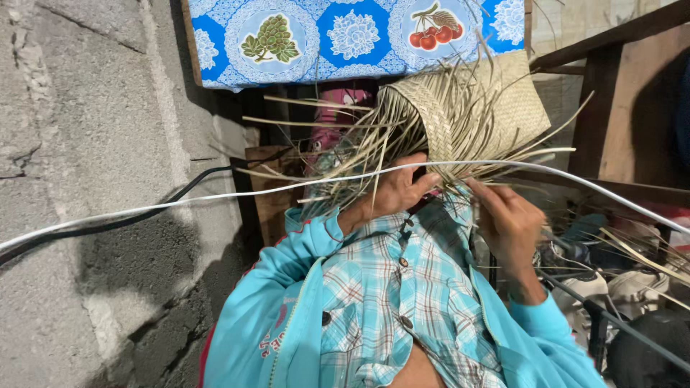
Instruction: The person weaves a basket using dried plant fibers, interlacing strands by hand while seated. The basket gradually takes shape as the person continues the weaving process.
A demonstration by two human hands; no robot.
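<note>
Both hands are up in the loose ends of a half-woven palm-leaf basket (467,108), which hangs in the air in front of the person's chest rather than resting on anything. The woven part is tan and tight, sitting just above and slightly right of the hands, and the unwoven strips (345,154) fan out from its lower edge, down and to the left.

The left hand (392,190) has its grip pinched on a few of those strips right under the woven edge, thumb pointing toward the other hand. The right hand (507,223) sits just beside it and a bit lower, fingers curled among the strips on that side; can't really tell if its grip is actually clamped on one or just touching.

A thin white cord (215,195) runs straight across in front of both hands, with a black cable (144,215) below it on the left against the grey block wall (86,144). A blue flowered cloth (352,36) hangs behind the basket.
</note>
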